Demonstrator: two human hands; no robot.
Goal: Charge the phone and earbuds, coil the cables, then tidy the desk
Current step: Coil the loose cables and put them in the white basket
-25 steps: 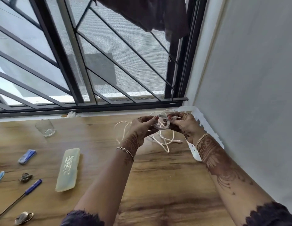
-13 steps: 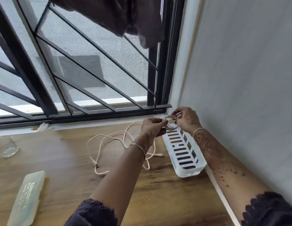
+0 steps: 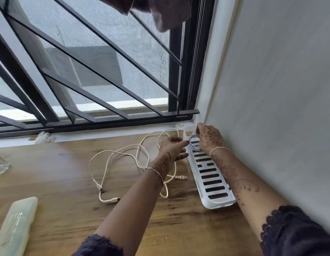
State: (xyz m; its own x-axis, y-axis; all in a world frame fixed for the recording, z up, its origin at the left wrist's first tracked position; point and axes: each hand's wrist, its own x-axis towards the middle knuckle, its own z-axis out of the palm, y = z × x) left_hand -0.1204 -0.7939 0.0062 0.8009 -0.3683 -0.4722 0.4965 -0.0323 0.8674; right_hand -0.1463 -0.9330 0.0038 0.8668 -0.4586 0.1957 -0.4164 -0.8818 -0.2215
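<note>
Your right hand (image 3: 209,139) has its fingers curled round a small white coil (image 3: 194,144) of thin, smooth cable, at the far end of the white tray (image 3: 214,200) by the wall. So one cable looks wound up and nearly put away. Your left hand (image 3: 172,147) is just beside the tray, fingers loose, holding nothing that I can see. A long cream cable (image 3: 123,154) lies in floppy, messy loops on the brown wooden tabletop (image 3: 68,172); I think it needs coiling next. The tray is hard plastic with long slots. A pale, cloudy plastic case (image 3: 14,224) and a clear glass (image 3: 0,167) sit at the left. No phone or earbuds show.
</note>
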